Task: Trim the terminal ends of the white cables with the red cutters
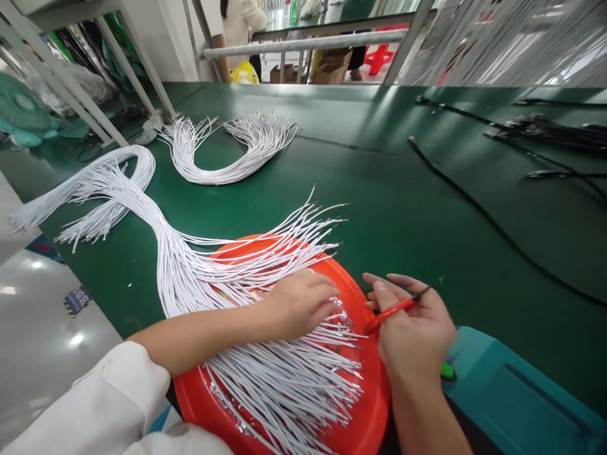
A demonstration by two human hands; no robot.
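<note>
A large bundle of thin white wires (284, 379) lies across a round red basin (348, 284), its ends fanned out to the right. Over the wires rests my left hand (301, 303), its fingers curled inward; what they hold, if anything, is hidden. Small shiny metal pieces (342, 313) lie in the basin by those fingertips. At the basin's right rim, my right hand (415, 328) is closed around a slim red pen-like tool (391, 313) with a thin dark tip. I cannot make out its exact kind.
Two more white wire bundles (218, 174) (137, 164) lie on the green table (341, 189). Black cables (484, 212) stretch over the right side. A teal container (516, 392) stands by my right forearm. Metal rails (308, 44) run behind, with a person (241, 28) beyond.
</note>
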